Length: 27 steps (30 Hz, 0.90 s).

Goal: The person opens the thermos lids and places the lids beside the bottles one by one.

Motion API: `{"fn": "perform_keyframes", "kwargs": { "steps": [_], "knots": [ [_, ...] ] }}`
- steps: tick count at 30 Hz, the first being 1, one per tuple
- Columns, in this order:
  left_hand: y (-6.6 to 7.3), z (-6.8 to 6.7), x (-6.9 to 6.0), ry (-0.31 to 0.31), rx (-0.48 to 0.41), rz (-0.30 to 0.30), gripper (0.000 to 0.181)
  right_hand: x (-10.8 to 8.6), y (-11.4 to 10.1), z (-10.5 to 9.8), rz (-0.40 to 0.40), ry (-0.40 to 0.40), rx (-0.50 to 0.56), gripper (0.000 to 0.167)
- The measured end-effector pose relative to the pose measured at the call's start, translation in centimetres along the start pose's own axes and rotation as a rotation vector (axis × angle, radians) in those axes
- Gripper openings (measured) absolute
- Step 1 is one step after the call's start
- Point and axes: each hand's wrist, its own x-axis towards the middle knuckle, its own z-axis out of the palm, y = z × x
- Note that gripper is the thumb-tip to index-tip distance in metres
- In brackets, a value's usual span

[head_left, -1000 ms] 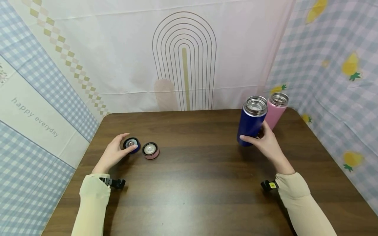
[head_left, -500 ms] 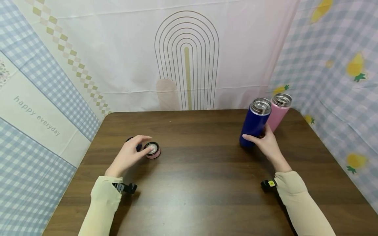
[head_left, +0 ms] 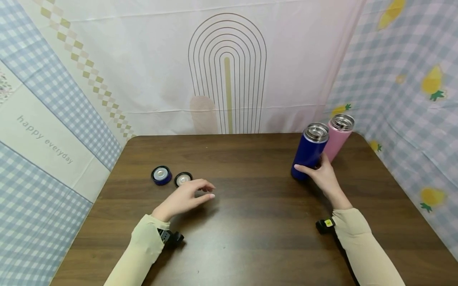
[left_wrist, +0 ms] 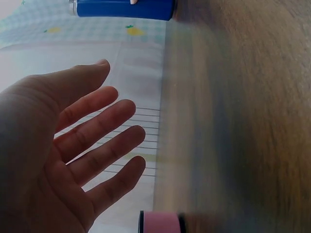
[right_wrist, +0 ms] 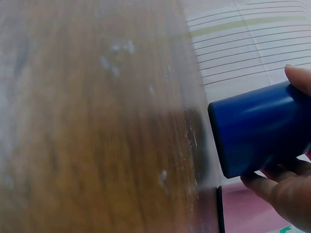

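Note:
My right hand (head_left: 323, 176) grips a dark blue vacuum bottle (head_left: 309, 149), thumb on its left side and fingers on its right. The bottle is lidless, its steel mouth facing up, and it leans slightly. Whether its base touches the table I cannot tell. Close behind to the right stands a pink bottle (head_left: 337, 137), also lidless and partly hidden. My left hand (head_left: 186, 198) hovers over the table, holding nothing, fingers loosely bent. Just behind it lies a pink-sided lid (head_left: 182, 177), partly covered by the hand. To that lid's left lies a blue lid (head_left: 161, 174), inner side up.
Both bottles are near the back right corner of the brown wooden table (head_left: 243, 230). A patterned cloth (head_left: 154, 59) hangs along the back, and checked cloth (head_left: 393, 111) lines the right side.
My left hand has moved rightward from the blue lid, past the pink lid, taking neither. My right hand has shifted the blue bottle slightly right and lower, still gripping it.

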Motion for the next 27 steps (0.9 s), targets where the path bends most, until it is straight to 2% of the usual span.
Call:
{"fn": "perform_keyframes", "kwargs": {
  "steps": [7,18,23,27],
  "knots": [
    [-0.1,0.5,0.1,-0.048,0.020,-0.034,0.033,0.1,0.3,-0.1,0.007,-0.047,0.035,0.097],
    [-0.1,0.5,-0.2,-0.064,0.027,-0.053,0.033,0.3,0.6,-0.1,0.025,-0.075,0.070,0.099],
    [-0.1,0.6,-0.2,-0.064,0.030,-0.054,0.034,0.3,0.7,-0.3,0.039,-0.105,0.019,0.103],
    [0.0,0.6,-0.2,-0.058,0.031,-0.051,0.033,-0.6,0.4,-0.9,0.072,-0.120,-0.045,0.101]
  ]
}}
